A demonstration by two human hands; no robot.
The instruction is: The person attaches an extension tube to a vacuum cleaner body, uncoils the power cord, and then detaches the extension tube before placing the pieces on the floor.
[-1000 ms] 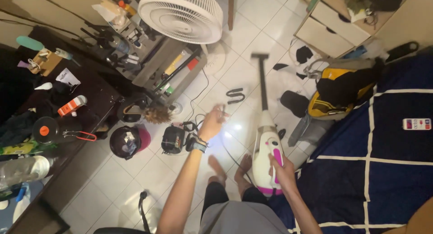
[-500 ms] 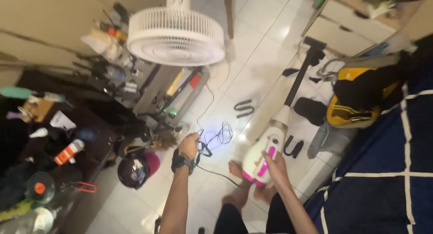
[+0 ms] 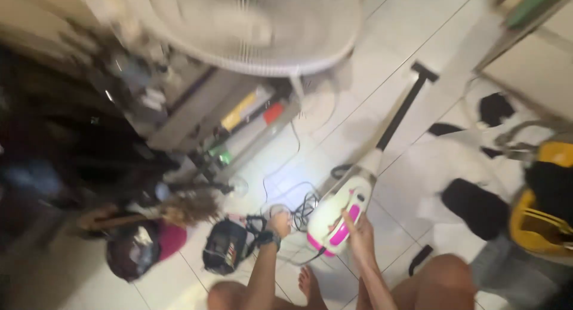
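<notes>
My right hand (image 3: 360, 234) grips the pink handle of a white and pink stick vacuum (image 3: 337, 215). Its black tube runs up and right to the floor head (image 3: 425, 72) on the white tiles. My left hand (image 3: 279, 223) is closed around a bundle of black power cord (image 3: 301, 207) just left of the vacuum body. A dark watch sits on that wrist. My bare foot (image 3: 308, 284) and knees show at the bottom edge.
A large white fan (image 3: 262, 23) stands at the top. A cluttered shelf (image 3: 239, 116) sits below it. On the floor lie a black bag (image 3: 224, 245), a dark helmet (image 3: 137, 253) and a feather duster (image 3: 179, 209). A yellow and black backpack (image 3: 540, 217) is at right.
The view has swung down and closer to the floor. My left hand has lowered with the gathered cord. The vacuum's head has swung further right across the tiles.
</notes>
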